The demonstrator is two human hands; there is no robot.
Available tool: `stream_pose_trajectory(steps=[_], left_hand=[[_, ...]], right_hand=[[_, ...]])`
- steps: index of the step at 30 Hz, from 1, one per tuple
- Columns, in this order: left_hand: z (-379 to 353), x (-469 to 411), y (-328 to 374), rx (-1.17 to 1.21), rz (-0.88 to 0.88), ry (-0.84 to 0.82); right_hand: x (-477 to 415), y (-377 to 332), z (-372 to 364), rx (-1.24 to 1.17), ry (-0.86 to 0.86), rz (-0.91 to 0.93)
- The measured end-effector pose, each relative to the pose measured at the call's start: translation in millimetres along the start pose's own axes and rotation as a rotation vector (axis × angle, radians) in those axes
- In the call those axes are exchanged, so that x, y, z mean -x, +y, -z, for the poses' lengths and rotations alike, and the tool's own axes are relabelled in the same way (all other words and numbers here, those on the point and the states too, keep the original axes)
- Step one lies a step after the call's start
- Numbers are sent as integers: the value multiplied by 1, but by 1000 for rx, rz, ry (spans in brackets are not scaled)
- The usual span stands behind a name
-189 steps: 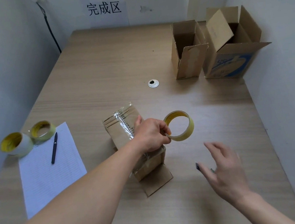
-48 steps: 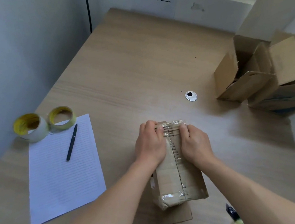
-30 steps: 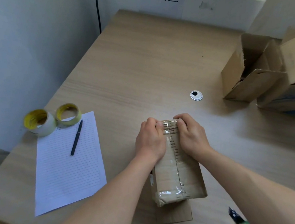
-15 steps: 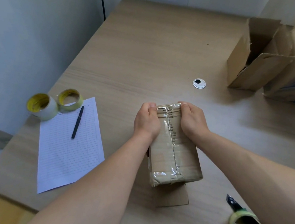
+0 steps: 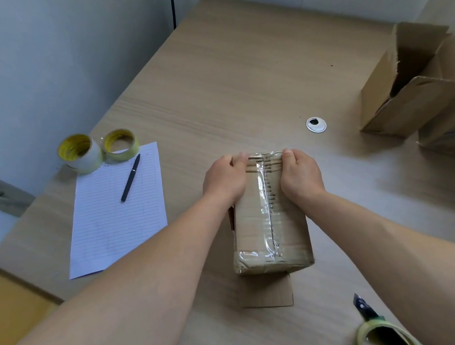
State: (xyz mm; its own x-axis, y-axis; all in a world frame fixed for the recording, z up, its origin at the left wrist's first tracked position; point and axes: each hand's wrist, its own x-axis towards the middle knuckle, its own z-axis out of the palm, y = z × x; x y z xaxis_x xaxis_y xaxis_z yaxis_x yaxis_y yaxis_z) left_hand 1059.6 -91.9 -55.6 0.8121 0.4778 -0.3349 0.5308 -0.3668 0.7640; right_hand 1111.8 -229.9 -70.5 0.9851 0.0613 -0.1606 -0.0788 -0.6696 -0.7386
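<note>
A small cardboard box (image 5: 270, 224) sealed with clear tape lies lengthwise on the wooden table (image 5: 236, 70), in the middle of the view. One loose flap (image 5: 265, 293) sticks out from under its near end. My left hand (image 5: 225, 179) holds the far left corner, with the fingers curled over the far edge. My right hand (image 5: 301, 174) grips the far right corner the same way. Wrinkled tape shows between the two hands.
Two tape rolls (image 5: 79, 153) (image 5: 120, 144) stand at the left by a lined sheet (image 5: 117, 214) with a pen (image 5: 131, 177). Another tape roll (image 5: 384, 336) and a cutter (image 5: 365, 308) lie near right. Open cartons (image 5: 410, 86) stand far right, beyond a cable grommet (image 5: 316, 124).
Several seconds ago my left hand held a tape roll beside the box. Since then both hands have settled on the box's far end and slid apart toward its corners.
</note>
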Motion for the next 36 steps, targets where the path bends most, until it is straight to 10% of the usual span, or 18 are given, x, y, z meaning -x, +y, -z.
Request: stream_pose_trajectory(steps=[6,12,24,36], left_hand=[[-8,34,-48,415,318,13],[-15,121,-47,302,-84,-26],[-33,118,-61,390,-126,115],[-30,128,-60,-62,-309,178]], right_hand=[[0,1,0,-6,6,-4],[1,-2,0,25,-10,-25],[89,36,23,-436,-371,-145],[132,46,8,-341,-30,-17]])
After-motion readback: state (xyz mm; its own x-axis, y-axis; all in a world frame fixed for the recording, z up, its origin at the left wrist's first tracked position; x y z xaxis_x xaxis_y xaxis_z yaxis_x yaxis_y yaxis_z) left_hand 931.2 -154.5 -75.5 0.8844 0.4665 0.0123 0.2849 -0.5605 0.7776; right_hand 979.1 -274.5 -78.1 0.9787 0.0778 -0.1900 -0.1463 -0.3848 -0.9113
